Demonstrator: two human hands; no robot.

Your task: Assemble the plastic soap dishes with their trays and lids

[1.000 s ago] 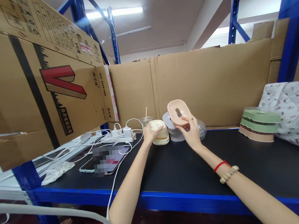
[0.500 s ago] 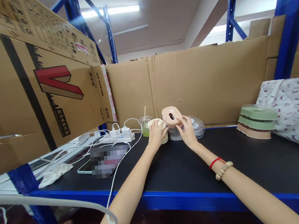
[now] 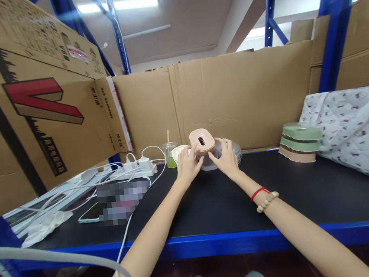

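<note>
A pink tissue-box lid [image 3: 202, 137], rounded-square with a dark oval slot in its top, is held between my two hands, its top tilted towards me. My left hand [image 3: 187, 164] has its fingers and thumb at the lid's left edge. At the right edge, my right hand [image 3: 226, 158] grips with the thumb low at the near corner and the fingers higher up. Clear plastic containers [image 3: 236, 152] stand below and behind the lid, partly hidden by it and by my right hand. A cream-coloured round piece [image 3: 176, 151] shows behind my left fingers.
A clear cup [image 3: 171, 159] with green drink and a straw stands left. A power strip [image 3: 125, 173] with white cables and phones [image 3: 112, 204] lie further left. Stacked green and pink pieces [image 3: 300, 142] stand right, beside a patterned white cloth [image 3: 353, 131]. Cardboard [image 3: 246, 102] walls the back.
My left hand has moved off the cream piece to the pink lid's left side. The lid sits lower between both hands. The whole view has shifted slightly.
</note>
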